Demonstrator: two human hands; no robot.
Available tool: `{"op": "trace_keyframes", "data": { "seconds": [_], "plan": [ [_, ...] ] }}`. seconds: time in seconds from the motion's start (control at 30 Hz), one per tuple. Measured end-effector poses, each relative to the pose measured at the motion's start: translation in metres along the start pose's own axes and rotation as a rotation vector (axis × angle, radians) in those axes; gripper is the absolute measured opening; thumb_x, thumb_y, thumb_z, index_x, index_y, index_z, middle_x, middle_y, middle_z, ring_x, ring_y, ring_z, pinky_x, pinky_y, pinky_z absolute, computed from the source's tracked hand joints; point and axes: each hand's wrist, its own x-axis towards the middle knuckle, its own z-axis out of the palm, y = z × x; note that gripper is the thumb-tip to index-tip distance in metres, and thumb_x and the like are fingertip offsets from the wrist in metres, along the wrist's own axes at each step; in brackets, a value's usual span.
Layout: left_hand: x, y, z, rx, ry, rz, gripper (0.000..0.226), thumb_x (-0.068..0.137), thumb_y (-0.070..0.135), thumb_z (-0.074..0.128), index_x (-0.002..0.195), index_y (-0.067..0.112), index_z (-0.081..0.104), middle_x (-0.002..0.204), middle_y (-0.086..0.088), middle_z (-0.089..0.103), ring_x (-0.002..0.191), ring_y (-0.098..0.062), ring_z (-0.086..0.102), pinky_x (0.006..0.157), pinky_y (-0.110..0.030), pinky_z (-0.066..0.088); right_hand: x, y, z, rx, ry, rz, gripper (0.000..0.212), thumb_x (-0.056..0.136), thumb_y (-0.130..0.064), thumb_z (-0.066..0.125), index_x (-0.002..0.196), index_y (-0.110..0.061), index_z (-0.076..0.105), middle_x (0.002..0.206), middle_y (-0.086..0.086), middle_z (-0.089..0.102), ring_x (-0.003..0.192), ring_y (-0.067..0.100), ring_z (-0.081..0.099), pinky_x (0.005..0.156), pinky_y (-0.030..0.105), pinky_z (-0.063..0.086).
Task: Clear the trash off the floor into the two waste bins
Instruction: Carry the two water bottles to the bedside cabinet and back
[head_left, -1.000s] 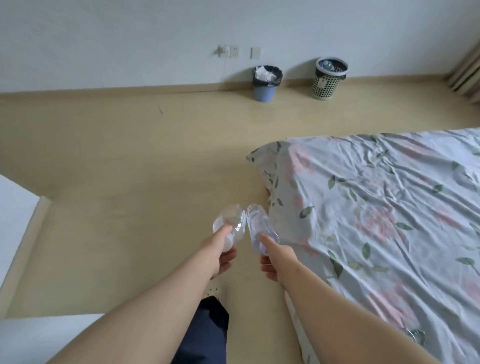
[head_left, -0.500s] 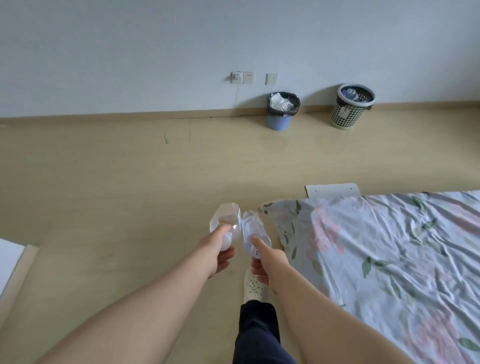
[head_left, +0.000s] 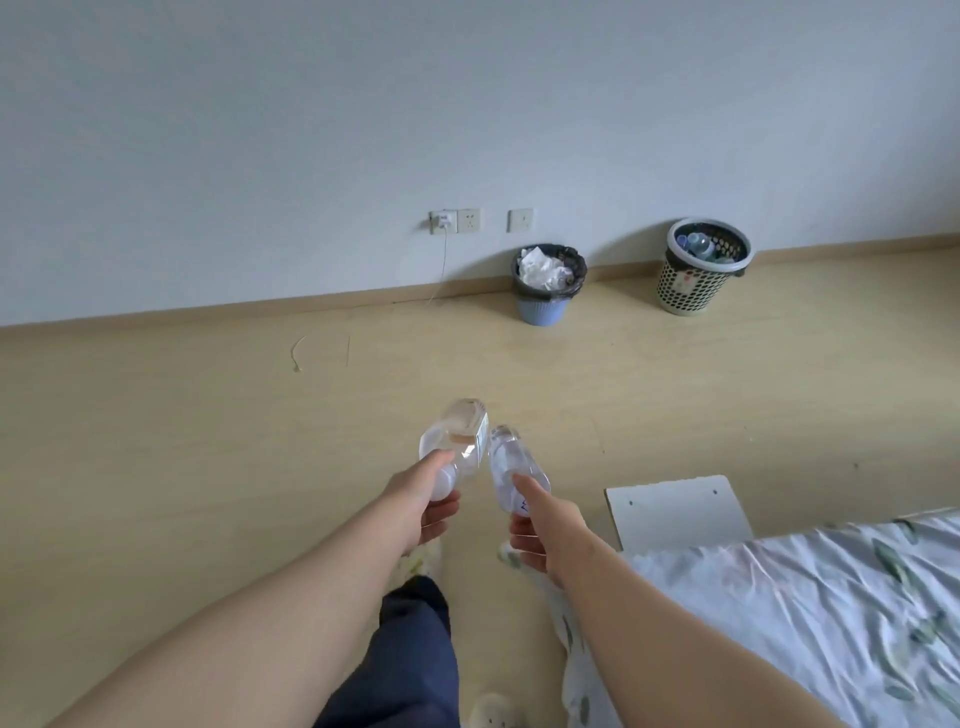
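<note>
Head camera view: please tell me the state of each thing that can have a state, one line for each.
Left hand: shut on a clear bottle.
Right hand: shut on a second clear bottle.
Blue bin: upright, open, holding crumpled paper.
Perforated bin: upright, open, holding bottles.
Wall socket: plug in, cord hanging down.
Bed sheet: wrinkled.

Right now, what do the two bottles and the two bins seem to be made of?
Both bottles, left and right: clear glossy plastic, since the floor shows through. Blue bin: likely ribbed plastic, with a black bag liner. Cream bin: probably matte plastic, with a perforated wall.
</note>
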Motion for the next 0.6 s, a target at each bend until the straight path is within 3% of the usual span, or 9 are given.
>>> {"op": "trace_keyframes", "data": {
  "seconds": [0.33, 0.5, 0.6],
  "plan": [
    [0.13, 0.224, 0.086, 0.234, -0.125, 0.091, 0.029, 0.082, 0.043, 0.058, 0.084, 0.014, 0.055, 0.075, -0.001, 0.061, 0.063, -0.012, 0.058, 0.062, -0.025, 0.044, 0.135, -0.201, -0.002, 0.126, 0.093, -0.042, 0.035, 0.086, -0.045, 0.056, 0.074, -0.012, 0.051, 0.064, 0.0, 0.049, 0.056, 0.014, 0.047, 0.055, 0.023, 0.038],
    [0.175, 0.292, 0.154, 0.357, -0.154, 0.087, 0.031, 0.082, 0.043, 0.06, 0.086, 0.013, 0.055, 0.075, -0.001, 0.061, 0.063, -0.012, 0.058, 0.062, -0.025, 0.046, 0.181, -0.267, -0.022, 0.327, 0.113, 0.0, 0.037, 0.086, -0.047, 0.054, 0.076, -0.011, 0.056, 0.069, 0.001, 0.053, 0.061, 0.014, 0.052, 0.063, 0.024, 0.045],
    [0.196, 0.318, 0.205, 0.408, -0.178, 0.038, 0.031, 0.081, 0.044, 0.06, 0.083, 0.013, 0.055, 0.075, -0.002, 0.06, 0.063, -0.012, 0.058, 0.061, -0.025, 0.046, 0.21, -0.298, -0.05, 0.382, 0.142, 0.04, 0.037, 0.085, -0.048, 0.053, 0.077, -0.012, 0.055, 0.068, 0.0, 0.053, 0.059, 0.014, 0.051, 0.059, 0.023, 0.043]
  ]
}}
